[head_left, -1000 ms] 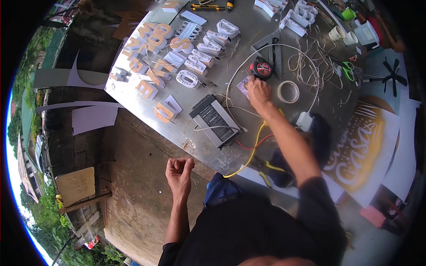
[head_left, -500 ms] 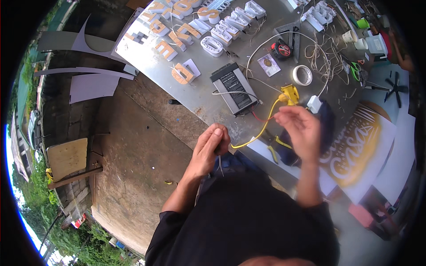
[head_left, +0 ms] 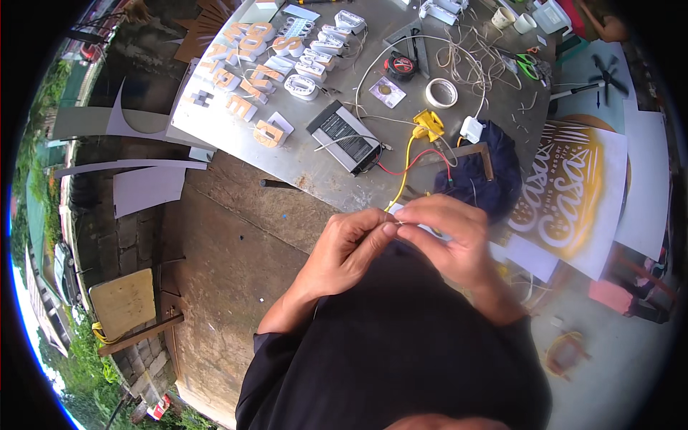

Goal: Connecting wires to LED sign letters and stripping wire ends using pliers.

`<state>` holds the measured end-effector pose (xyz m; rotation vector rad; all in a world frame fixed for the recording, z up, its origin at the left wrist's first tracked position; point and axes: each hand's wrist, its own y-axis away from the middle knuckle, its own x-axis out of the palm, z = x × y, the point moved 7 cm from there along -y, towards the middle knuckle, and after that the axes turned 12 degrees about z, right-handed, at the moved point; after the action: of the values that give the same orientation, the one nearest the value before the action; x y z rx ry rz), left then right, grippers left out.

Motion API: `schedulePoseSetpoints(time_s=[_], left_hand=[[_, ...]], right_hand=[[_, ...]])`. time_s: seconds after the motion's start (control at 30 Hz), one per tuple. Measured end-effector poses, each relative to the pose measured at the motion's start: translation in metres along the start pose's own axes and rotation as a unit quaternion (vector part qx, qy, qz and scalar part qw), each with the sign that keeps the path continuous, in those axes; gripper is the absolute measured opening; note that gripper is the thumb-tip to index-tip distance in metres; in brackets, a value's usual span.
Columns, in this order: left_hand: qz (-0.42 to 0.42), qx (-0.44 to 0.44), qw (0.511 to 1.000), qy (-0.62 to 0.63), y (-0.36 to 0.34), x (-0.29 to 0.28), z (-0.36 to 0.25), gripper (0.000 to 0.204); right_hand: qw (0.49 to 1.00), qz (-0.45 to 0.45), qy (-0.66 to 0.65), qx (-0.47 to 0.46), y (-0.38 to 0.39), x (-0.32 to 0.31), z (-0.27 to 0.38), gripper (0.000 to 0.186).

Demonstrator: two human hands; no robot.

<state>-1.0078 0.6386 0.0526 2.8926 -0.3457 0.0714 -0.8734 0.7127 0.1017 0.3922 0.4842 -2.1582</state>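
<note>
My left hand (head_left: 351, 252) and my right hand (head_left: 453, 231) meet at the fingertips in front of my dark shirt, just off the table's near edge. Both are closed in a pinch on a thin pale wire (head_left: 401, 221), of which only a tiny bit shows. A yellow cord (head_left: 404, 175) runs from a yellow socket (head_left: 428, 125) down to behind my fingers. Beyond my hands lies a black and silver power supply (head_left: 347, 136) with red and white leads. A dark blue cloth (head_left: 498, 168) is bunched on the table past my right hand.
Block letters (head_left: 299, 87) stand on the metal table (head_left: 287, 172), with a tape measure (head_left: 400, 66), a tape roll (head_left: 441, 93), a white plug (head_left: 471, 129), tangled wires (head_left: 473, 54) and green scissors (head_left: 528, 67) farther right. A painted sign sheet (head_left: 573, 193) lies at the right.
My right hand has come down and left to meet my left hand, which has moved slightly right. The whole view has shifted, and the yellow-handled tool near my right hand no longer shows.
</note>
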Motion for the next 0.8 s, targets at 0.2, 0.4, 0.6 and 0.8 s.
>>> schedulePoseSetpoints(time_s=[0.2,0.4,0.6,0.8], left_hand=[[-0.037,-0.029,0.997,-0.065,0.013,0.023,-0.019,0.017],[-0.198,0.026,0.967,-0.158,0.024,0.037,-0.029,0.009],[-0.291,0.123,0.906,-0.282,0.033,0.046,-0.040,0.016],[-0.233,0.061,0.921,-0.307,0.032,0.050,-0.041,0.009]], right_hand=[[0.991,0.024,0.069,-0.109,0.019,-0.009,0.009,0.022],[0.987,0.019,0.091,-0.130,0.036,-0.011,0.002,0.017],[0.903,0.112,-0.351,0.220,0.054,0.019,-0.064,0.019],[0.805,0.212,-0.504,0.231,0.058,0.010,-0.069,0.031]])
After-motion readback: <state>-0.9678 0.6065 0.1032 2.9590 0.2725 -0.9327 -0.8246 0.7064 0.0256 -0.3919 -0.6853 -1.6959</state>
